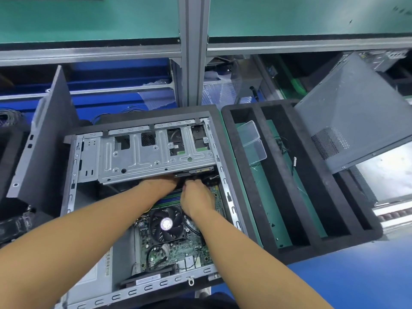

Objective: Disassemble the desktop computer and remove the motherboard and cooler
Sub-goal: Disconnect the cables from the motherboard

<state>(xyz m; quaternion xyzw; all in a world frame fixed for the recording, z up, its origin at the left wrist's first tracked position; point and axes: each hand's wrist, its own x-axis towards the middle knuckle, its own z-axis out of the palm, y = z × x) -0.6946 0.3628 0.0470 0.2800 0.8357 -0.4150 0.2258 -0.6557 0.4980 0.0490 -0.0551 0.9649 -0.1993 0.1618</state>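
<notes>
- Head cam looks straight down into the open case (145,288), which lies on its side on the bench.
- motherboard (174,253) sits in the floor of the case, in the near right part, with thin black wires across its near edge.
- cooler (167,224) sits on top of the board, black fan facing up with a round sticker on the hub, between the two forearms.
- drive cage (138,157) spans the far half of the case, and its near edge hangs over the hands.
- left hand (160,185) reaches in up to that edge. Its fingers are tucked under the cage, so can't tell what the grip is doing.
- right hand (196,199) is just beside it, knuckles up, fingers bent down toward something dark by the cage edge. Can't tell if it's actually gripping anything.
- RAM (166,198) sticks peek out between the two wrists.
- foam tray (278,170) with long slots sits just right of the case, with two clear boxes (252,141) in its left slot.
- side panel (356,112) rests tilted over the tray's far right corner.
- another dark panel (51,139) stands upright to the left of the case.
</notes>
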